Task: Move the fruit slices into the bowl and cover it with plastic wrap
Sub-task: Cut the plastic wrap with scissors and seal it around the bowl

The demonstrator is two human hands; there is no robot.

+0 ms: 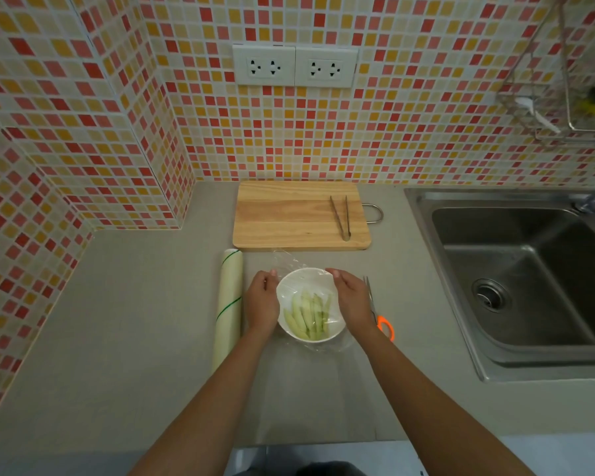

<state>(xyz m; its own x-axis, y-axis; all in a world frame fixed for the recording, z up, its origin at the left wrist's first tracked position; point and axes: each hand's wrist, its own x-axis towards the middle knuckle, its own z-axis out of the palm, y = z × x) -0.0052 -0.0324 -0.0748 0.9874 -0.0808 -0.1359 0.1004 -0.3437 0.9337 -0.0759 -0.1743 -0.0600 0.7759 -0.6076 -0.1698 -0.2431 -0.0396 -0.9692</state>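
Note:
A white bowl (pixel 304 280) stands on the grey counter in front of me, holding several pale green fruit slices (pixel 308 314). A sheet of clear plastic wrap (pixel 285 261) lies over the bowl, and its loose edge sticks out past the far rim. My left hand (pixel 261 300) cups the bowl's left side and presses the wrap against it. My right hand (pixel 352 298) does the same on the right side. Both hands' fingertips reach the far rim.
A roll of plastic wrap (pixel 229 304) lies left of the bowl. Orange-handled scissors (pixel 380 314) lie just right of my right hand. A wooden cutting board (pixel 299 214) with metal tongs (pixel 340 216) sits behind the bowl. A steel sink (pixel 519 269) fills the right side.

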